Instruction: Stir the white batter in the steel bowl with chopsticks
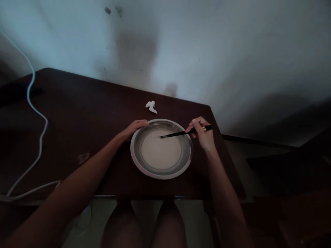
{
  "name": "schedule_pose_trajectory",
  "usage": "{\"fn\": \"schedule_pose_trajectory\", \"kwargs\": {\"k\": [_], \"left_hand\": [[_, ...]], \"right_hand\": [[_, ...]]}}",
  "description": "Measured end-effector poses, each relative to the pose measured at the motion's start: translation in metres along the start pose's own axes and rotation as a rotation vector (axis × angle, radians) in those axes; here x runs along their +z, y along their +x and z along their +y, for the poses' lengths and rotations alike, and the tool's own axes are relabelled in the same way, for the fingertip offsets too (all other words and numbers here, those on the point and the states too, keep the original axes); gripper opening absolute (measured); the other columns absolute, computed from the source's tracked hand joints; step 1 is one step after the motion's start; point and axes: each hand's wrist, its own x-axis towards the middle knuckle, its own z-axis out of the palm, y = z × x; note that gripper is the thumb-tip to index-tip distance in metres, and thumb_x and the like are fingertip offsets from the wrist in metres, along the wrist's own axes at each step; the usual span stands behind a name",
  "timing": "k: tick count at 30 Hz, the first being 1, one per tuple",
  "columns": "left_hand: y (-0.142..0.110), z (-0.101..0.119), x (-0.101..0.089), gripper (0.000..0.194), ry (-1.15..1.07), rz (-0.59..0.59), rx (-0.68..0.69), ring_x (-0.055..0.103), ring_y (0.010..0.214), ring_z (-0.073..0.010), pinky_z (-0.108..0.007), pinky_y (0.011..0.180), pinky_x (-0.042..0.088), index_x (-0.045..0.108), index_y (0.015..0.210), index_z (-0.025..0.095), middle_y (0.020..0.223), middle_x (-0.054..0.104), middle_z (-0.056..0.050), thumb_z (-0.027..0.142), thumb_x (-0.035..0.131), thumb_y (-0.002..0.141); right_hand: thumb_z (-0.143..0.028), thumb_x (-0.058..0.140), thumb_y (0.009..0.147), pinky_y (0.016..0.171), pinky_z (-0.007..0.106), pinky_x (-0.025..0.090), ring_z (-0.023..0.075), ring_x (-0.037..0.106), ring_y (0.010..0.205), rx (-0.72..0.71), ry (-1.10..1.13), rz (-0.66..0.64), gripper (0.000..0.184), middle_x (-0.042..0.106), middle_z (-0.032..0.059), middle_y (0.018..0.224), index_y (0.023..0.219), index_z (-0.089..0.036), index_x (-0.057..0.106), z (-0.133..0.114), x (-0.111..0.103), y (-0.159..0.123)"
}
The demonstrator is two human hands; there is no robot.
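A round metal basin point(135, 155) sits near the front edge of the dark table, with a smooth, creamy white mixture point(161, 153) inside. My left hand point(134, 127) grips the basin's upper left rim, fingers lying over the edge. On the right side, my right hand point(203, 133) is closed round black chopsticks point(174, 134) with gold bands near the upper end. They slant leftward across the rim, and their whitish tips are at the mixture near the middle of the basin. Whether the tips dip below the surface I cannot tell.
A crumpled white tissue point(151, 106) lies behind the basin on the brown table point(85, 103). A white cable point(42, 134) runs down the left side. Near my left forearm is a small clear wrapper-like piece point(83, 158). The pale wall point(186, 51) rises behind the table.
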Motion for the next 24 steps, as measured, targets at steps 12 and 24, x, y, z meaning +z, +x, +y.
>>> {"fn": "schedule_pose_trajectory", "kwargs": {"k": [12,24], "left_hand": [[0.000,0.000,0.005,0.036,-0.089,0.064,-0.026,0.030,0.049,-0.0100,-0.025,0.047,0.025,0.041,0.057,0.023,0.055,0.035,0.006,0.036,0.073,0.067],[0.009,-0.004,0.000,0.037,-0.061,0.061,0.013,0.035,0.049,-0.0117,-0.027,0.048,0.029,0.043,0.055,0.023,0.056,0.037,0.004,0.033,0.069,0.079]], "right_hand": [[-0.070,0.074,0.079,0.041,0.020,0.023,0.0090,0.040,0.043,-0.017,0.176,0.035,0.053,0.055,-0.0109,0.050,0.086,-0.028,0.043,0.018,-0.011,-0.002],[-0.074,0.067,0.083,0.037,0.019,0.025,0.0092,0.039,0.039,-0.069,0.111,-0.001,0.052,0.053,-0.0103,0.050,0.084,-0.027,0.044,0.021,-0.010,-0.005]]}}
